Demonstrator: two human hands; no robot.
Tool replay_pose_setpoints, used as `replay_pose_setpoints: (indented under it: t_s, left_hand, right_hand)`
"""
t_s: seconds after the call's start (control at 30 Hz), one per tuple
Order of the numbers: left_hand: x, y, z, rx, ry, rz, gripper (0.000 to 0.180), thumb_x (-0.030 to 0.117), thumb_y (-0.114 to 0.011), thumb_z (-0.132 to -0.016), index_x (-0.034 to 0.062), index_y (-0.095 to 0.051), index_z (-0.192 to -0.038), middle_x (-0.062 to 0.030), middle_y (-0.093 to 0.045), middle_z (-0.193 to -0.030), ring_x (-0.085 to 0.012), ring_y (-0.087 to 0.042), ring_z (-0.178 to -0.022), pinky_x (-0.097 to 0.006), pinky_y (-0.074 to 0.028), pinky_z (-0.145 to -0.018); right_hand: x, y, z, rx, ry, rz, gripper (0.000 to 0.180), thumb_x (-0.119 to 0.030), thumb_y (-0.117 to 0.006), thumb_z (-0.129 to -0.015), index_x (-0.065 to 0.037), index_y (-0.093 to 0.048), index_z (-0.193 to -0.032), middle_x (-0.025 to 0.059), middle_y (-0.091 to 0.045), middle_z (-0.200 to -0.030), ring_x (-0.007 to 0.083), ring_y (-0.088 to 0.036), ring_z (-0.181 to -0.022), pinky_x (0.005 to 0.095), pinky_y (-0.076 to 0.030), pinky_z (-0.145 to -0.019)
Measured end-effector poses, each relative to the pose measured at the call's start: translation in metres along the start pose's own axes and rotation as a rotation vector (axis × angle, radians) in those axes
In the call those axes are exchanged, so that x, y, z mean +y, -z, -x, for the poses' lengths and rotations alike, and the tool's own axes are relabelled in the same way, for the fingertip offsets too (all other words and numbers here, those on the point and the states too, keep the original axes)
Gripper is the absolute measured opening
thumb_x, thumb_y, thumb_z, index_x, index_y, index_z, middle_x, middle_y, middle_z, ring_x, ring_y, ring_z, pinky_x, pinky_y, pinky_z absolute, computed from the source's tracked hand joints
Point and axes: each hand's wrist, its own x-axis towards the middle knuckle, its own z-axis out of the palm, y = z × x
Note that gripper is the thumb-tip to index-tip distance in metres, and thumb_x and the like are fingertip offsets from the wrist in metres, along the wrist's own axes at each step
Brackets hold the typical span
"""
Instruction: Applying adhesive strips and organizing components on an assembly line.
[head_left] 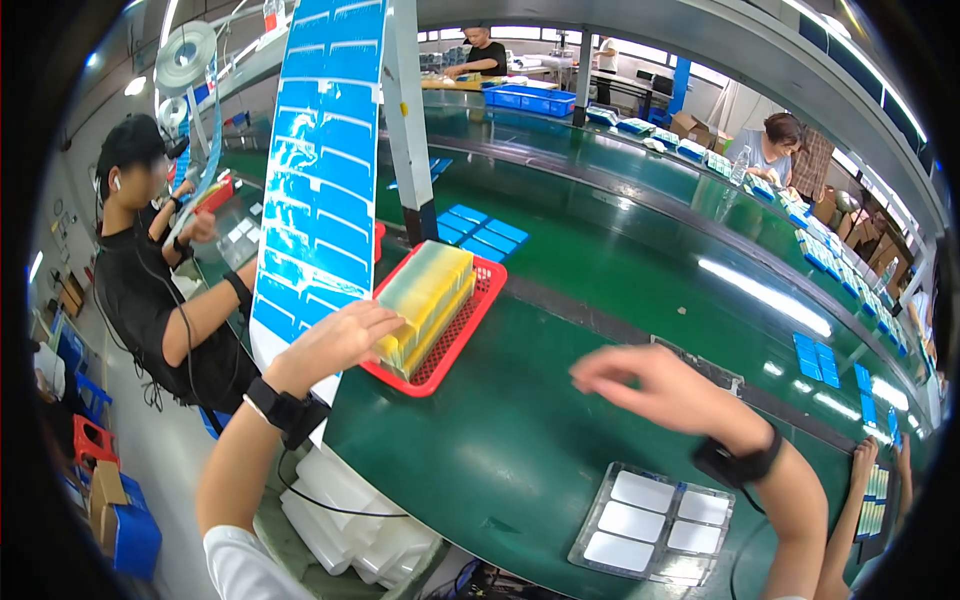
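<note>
My left hand (345,338) reaches over the near end of a red perforated basket (478,318). Its outstretched fingers touch the near end of the yellow and pale green stacks of flat pieces (425,295) in it; the thumb's tip is hidden. Over the green table, to the right of the basket, hovers my right hand (655,385). It is slightly blurred, with loosely curved fingers and nothing visible in them. Below it lies a clear flat tray (672,490) with several white rectangular cards (627,522) in two columns. Both wrists wear black bands.
A wide blue strip (318,150) hangs left of a metal post (408,120). Blue sheets (480,233) lie beyond the basket. A bin of white plastic pieces (350,515) stands under the table edge. A person in black (150,270) works at left; another person's hand (862,462) is at right.
</note>
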Motion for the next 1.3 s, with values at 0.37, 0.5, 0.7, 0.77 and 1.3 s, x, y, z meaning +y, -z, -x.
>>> replay_pose_setpoints:
  t_s: [0.37,0.5,0.7,0.77,1.3]
  left_hand:
    - [-0.009,0.006,-0.020,-0.205,0.050,0.084,0.058,0.010,-0.074,-0.062,0.0030,-0.048,-0.113,-0.0118,-0.050,-0.108,-0.0306,-0.050,-0.105,-0.037,-0.041,-0.090]
    - [-0.022,0.005,-0.023,-0.227,0.061,0.176,0.059,0.010,-0.076,-0.058,0.0051,-0.049,-0.111,-0.0126,-0.055,-0.102,-0.0316,-0.052,-0.101,-0.037,-0.043,-0.085]
    - [-0.032,0.012,-0.040,-0.352,0.149,0.275,0.050,0.011,-0.077,-0.057,0.0055,-0.058,-0.103,-0.0139,-0.062,-0.091,-0.0326,-0.059,-0.086,-0.037,-0.047,-0.076]
    - [-0.036,0.014,-0.039,-0.353,0.136,0.269,0.048,0.011,-0.078,-0.057,0.0052,-0.061,-0.101,-0.0139,-0.063,-0.089,-0.0326,-0.060,-0.083,-0.037,-0.047,-0.074]
    - [-0.028,0.012,-0.031,-0.234,0.144,0.299,0.045,0.014,-0.072,-0.058,0.0029,-0.056,-0.098,-0.0148,-0.062,-0.089,-0.0327,-0.059,-0.082,-0.036,-0.048,-0.071]
  right_hand:
    - [0.061,-0.094,-0.157,0.061,0.416,0.694,0.038,-0.007,-0.049,-0.081,-0.004,-0.047,-0.119,0.0084,-0.046,-0.128,0.0289,-0.048,-0.112,0.0403,-0.042,-0.091]
    - [0.063,-0.101,-0.158,0.085,0.417,0.731,0.039,-0.009,-0.047,-0.083,-0.004,-0.047,-0.122,0.0066,-0.044,-0.132,0.0287,-0.048,-0.112,0.0397,-0.042,-0.090]
    - [0.062,-0.101,-0.158,0.106,0.401,0.726,0.032,-0.008,-0.049,-0.080,-0.004,-0.054,-0.112,0.0061,-0.046,-0.130,0.0267,-0.051,-0.108,0.0383,-0.043,-0.087]
    - [0.060,-0.101,-0.157,0.053,0.390,0.781,0.023,-0.008,-0.050,-0.079,-0.003,-0.059,-0.099,0.0061,-0.046,-0.129,0.0247,-0.053,-0.104,0.0373,-0.043,-0.087]
    - [0.065,-0.104,-0.158,0.088,0.378,0.743,0.018,-0.007,-0.050,-0.078,-0.002,-0.059,-0.092,0.0067,-0.048,-0.128,0.0250,-0.057,-0.095,0.0374,-0.043,-0.085]
